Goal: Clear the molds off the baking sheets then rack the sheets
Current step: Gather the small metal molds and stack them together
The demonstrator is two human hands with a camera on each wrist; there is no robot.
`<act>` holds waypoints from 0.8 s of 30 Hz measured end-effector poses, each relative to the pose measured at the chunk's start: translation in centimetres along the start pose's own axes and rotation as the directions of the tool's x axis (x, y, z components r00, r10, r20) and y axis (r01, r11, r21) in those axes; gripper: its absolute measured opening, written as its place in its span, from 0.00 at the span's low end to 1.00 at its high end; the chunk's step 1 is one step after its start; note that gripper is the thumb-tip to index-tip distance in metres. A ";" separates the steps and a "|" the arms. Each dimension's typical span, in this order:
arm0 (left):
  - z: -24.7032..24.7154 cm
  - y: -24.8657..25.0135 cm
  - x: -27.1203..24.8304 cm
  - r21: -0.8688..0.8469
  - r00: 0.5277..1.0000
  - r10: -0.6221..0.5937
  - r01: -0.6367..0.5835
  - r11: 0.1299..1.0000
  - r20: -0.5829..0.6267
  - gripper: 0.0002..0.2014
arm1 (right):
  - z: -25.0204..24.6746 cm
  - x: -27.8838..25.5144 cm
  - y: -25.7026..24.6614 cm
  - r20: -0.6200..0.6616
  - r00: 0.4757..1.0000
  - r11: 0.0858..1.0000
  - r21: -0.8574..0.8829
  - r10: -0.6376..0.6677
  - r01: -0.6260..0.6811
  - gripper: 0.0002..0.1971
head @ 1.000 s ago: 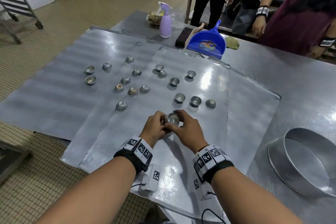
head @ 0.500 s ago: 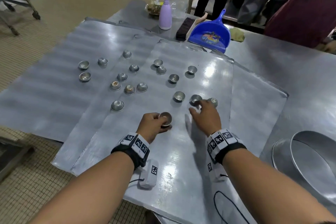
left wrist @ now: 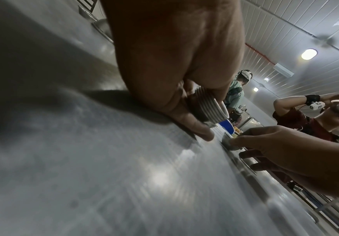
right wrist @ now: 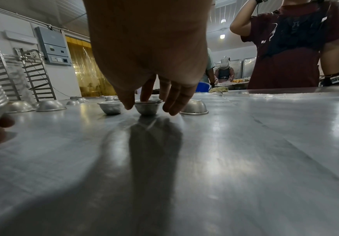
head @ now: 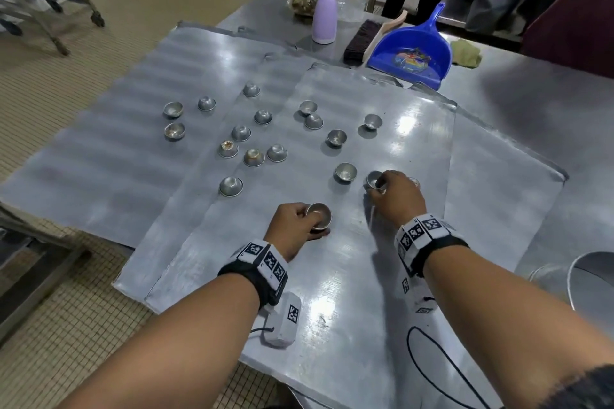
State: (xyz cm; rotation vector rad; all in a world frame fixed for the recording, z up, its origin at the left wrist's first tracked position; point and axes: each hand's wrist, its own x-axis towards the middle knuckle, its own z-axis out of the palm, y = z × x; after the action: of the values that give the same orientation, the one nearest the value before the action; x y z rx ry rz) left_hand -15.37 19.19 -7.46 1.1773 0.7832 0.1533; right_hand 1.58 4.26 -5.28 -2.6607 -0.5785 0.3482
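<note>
Having left the nested stack (head: 319, 214) that our left hand (head: 290, 229) keeps gripped as collector, our right hand (head: 397, 197) now pinches the next mold (head: 373, 178) by its rim for stacking.

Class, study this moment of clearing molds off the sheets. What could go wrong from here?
The left hand grips a stack of nested molds; it could slip apart and scatter. The right hand pinches only the rim of an upright mold, which may drop, or knock the inverted mold beside it.
</note>
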 end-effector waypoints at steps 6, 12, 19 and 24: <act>-0.1 -0.1 0.0 0.011 1.000 0.005 -0.006 1.000 0.018 0.06 | -0.1 -0.2 -0.2 0.022 1.000 0.998 0.065 0.019 -0.021 0.30; -0.2 -0.1 0.1 0.007 1.000 0.006 -0.006 1.000 0.020 0.05 | 0.0 0.5 -0.4 0.109 0.994 1.000 -0.005 0.004 -0.003 0.33; -0.3 -0.4 0.0 0.010 0.999 0.037 -0.037 0.999 0.033 0.08 | 0.7 -1.8 -0.8 0.054 0.998 1.000 0.014 0.027 -0.028 0.19; -0.3 -0.5 0.1 0.014 0.998 0.050 -0.051 0.999 0.044 0.07 | 1.8 -5.3 -1.1 -0.009 1.000 1.000 0.025 0.014 -0.014 0.16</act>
State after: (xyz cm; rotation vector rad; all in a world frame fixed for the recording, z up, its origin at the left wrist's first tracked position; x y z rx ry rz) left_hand -15.63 19.27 -7.97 1.2118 0.7179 0.1630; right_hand -4.05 3.48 -5.58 -2.6418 -0.5496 0.3451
